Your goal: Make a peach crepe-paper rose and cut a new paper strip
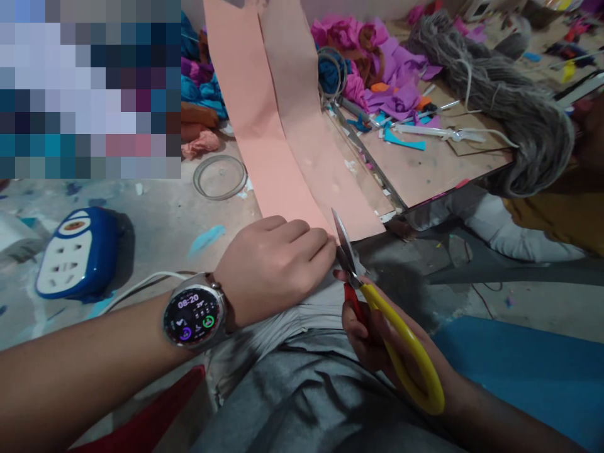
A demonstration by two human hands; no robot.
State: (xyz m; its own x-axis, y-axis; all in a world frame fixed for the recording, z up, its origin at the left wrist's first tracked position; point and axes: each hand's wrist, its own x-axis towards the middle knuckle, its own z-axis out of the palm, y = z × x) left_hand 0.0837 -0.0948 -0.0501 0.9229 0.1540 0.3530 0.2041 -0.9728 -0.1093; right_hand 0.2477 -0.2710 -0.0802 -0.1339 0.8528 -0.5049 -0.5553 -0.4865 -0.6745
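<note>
A long pink paper sheet [264, 132] runs from the top of the view down to my lap, with a crease or cut line along its length. My left hand [274, 267], with a smartwatch [194, 313] on the wrist, is closed and pinches the sheet's near edge. My right hand [377, 343] grips yellow-and-red-handled scissors [377, 302]. Their blades [343, 242] are at the sheet's bottom edge, right beside my left fingertips.
A blue and white power strip [78, 251] lies on the floor at left. A clear round lid [219, 177] sits near the sheet. A low board [425, 163] carries purple and pink crepe paper [377, 69], grey yarn [500, 94] and scraps. Another person's leg [519, 233] is at right.
</note>
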